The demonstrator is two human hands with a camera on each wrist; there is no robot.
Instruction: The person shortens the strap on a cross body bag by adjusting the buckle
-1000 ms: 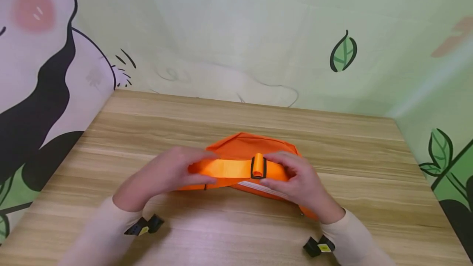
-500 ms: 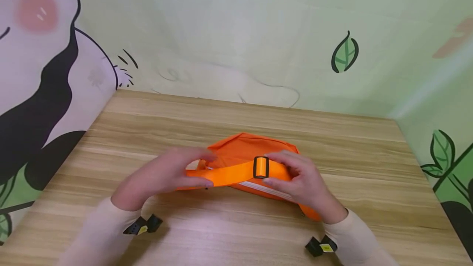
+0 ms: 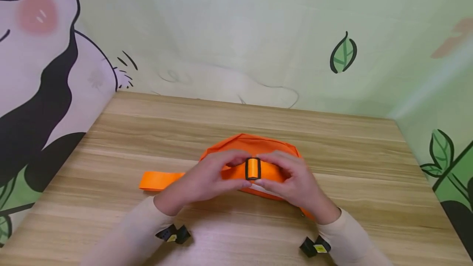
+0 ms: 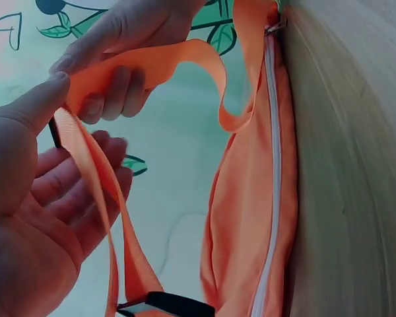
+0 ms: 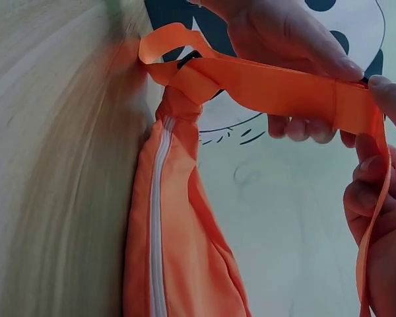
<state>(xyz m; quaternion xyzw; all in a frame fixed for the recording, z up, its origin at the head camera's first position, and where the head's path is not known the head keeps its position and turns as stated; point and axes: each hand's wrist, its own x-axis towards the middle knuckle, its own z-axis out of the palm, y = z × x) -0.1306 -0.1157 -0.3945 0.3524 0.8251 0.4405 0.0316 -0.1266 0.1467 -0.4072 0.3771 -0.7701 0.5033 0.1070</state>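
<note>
An orange waist bag (image 3: 251,143) with a white zip (image 5: 157,231) lies on the table. Its orange strap (image 3: 160,180) is raised in front of the bag, threaded through a black slider buckle (image 3: 253,168). From the left side, my left hand (image 3: 216,173) pinches the buckle by its edges, thumb below and index finger above. My right hand (image 3: 295,177) holds the strap right beside the buckle, thumb and fingers facing the left ones. The left wrist view shows the strap hanging as a loop (image 4: 96,165) past the left palm, with another black fitting (image 4: 168,304) lower down.
The wood-grained table (image 3: 236,233) runs back to a wall sheet (image 3: 229,32) with painted leaves and a panda. A flat strap loop sticks out to the left of the left wrist. Black wrist devices (image 3: 173,234) sit on both sleeves.
My left hand has let go of the strap farther left and moved right to the buckle. The strap loop now shows on the left. My right hand has stayed nearly in place.
</note>
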